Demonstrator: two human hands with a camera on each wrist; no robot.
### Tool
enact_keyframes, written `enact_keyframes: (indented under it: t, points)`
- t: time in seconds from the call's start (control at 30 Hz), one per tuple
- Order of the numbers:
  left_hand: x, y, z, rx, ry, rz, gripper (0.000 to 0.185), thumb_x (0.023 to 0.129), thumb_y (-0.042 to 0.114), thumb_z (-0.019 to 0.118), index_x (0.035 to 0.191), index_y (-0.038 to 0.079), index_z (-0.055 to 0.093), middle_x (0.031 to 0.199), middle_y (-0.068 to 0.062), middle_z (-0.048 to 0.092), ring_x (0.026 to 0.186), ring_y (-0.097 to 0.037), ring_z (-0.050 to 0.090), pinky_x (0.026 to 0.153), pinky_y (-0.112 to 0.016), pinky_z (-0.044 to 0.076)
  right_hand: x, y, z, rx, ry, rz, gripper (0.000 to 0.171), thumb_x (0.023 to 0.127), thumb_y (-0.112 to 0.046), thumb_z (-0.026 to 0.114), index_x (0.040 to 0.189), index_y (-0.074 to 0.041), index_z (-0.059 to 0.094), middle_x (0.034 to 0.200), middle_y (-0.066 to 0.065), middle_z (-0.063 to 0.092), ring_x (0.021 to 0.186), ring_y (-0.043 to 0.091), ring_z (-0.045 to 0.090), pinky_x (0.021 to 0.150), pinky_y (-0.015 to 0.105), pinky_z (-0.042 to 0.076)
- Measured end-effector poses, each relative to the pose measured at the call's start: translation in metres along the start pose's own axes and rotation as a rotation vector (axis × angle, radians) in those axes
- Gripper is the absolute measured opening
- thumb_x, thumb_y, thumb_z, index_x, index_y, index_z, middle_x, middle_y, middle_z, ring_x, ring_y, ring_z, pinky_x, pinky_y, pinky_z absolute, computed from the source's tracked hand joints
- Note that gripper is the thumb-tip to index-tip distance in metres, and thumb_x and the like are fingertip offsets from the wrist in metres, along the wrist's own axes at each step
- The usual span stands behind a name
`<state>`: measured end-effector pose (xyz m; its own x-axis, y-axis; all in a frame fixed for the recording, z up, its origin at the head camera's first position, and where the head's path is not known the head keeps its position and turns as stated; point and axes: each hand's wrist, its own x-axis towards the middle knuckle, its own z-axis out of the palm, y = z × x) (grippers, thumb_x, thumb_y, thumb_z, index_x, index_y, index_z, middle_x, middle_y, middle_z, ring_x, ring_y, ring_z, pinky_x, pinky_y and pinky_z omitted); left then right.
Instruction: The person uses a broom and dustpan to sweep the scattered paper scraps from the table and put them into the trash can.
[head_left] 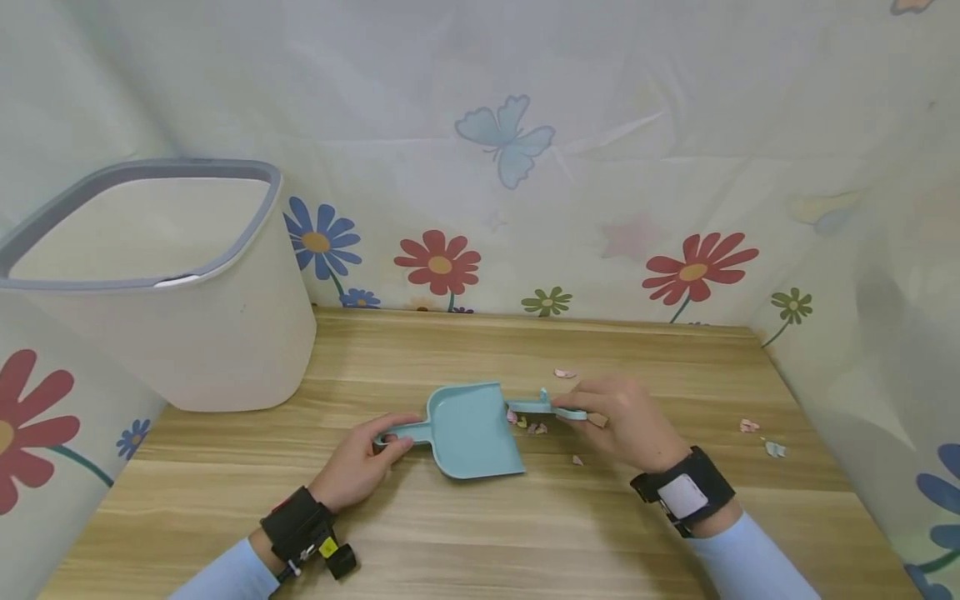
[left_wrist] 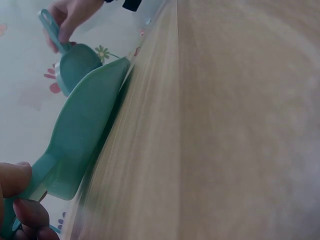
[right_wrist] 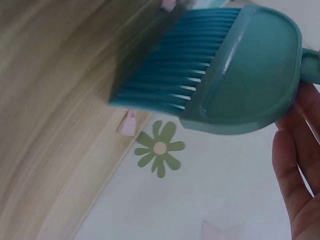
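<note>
A light blue dustpan point(head_left: 471, 432) lies flat on the wooden table point(head_left: 480, 533). My left hand point(head_left: 360, 467) grips its handle point(head_left: 405, 431) at the left; in the left wrist view the dustpan point(left_wrist: 82, 135) runs away from my left hand's fingers point(left_wrist: 20, 200). My right hand point(head_left: 626, 421) holds a small matching brush point(head_left: 543, 407) by its handle, just right of the pan's mouth. The right wrist view shows the brush point(right_wrist: 235, 80) with its bristles point(right_wrist: 165, 75) on the wood. Small paper scraps point(head_left: 534, 428) lie between brush and pan.
A large white bin with a grey rim point(head_left: 161, 283) stands at the back left of the table. More scraps lie at the back point(head_left: 564, 373) and near the right edge point(head_left: 757, 433). Flowered sheets wall in the table on three sides.
</note>
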<state>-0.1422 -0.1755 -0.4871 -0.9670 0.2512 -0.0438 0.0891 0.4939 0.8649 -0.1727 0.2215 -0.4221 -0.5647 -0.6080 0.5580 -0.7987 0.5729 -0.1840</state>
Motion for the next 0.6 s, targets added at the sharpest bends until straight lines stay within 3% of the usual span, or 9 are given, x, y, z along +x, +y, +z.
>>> enact_keyframes:
  t: [0.1,0.3,0.4,0.6]
  points:
    - [0.0,-0.001,0.0,0.006,-0.003,0.009,0.032,0.103,0.031,0.065,0.136,0.03,0.066,0.087,-0.004,0.063,0.06,-0.01,0.049,0.052,-0.023,0.041,-0.004,-0.007,-0.006,0.03,0.009,-0.017,0.036,0.073,-0.003,0.091,0.106,-0.014,0.082,0.089,-0.008,0.076,0.071,0.002,0.06,0.061,0.021,0.047]
    - [0.001,-0.002,-0.001,0.004,-0.005,0.011,0.032,0.103,0.032,0.065,0.135,0.031,0.067,0.087,-0.004,0.063,0.061,-0.01,0.05,0.053,-0.023,0.042,-0.005,-0.004,-0.018,0.034,0.139,0.033,0.039,0.072,0.002,0.091,0.107,-0.009,0.079,0.096,0.001,0.08,0.081,0.015,0.076,0.069,0.029,0.06]
    - [0.001,-0.002,-0.001,0.005,-0.006,0.014,0.032,0.103,0.032,0.065,0.135,0.031,0.066,0.087,-0.003,0.062,0.061,-0.01,0.049,0.053,-0.023,0.042,-0.001,0.006,-0.022,-0.015,0.228,0.077,0.038,0.071,0.004,0.09,0.106,-0.007,0.079,0.092,0.004,0.08,0.077,0.019,0.076,0.065,0.031,0.06]
    - [0.001,-0.002,0.0,0.015,-0.007,0.024,0.032,0.104,0.031,0.065,0.135,0.03,0.067,0.086,-0.002,0.062,0.06,-0.009,0.048,0.053,-0.023,0.041,0.004,0.03,-0.021,-0.144,0.265,0.129,0.035,0.073,0.0,0.091,0.105,-0.01,0.081,0.082,0.004,0.076,0.061,0.015,0.061,0.054,0.031,0.043]
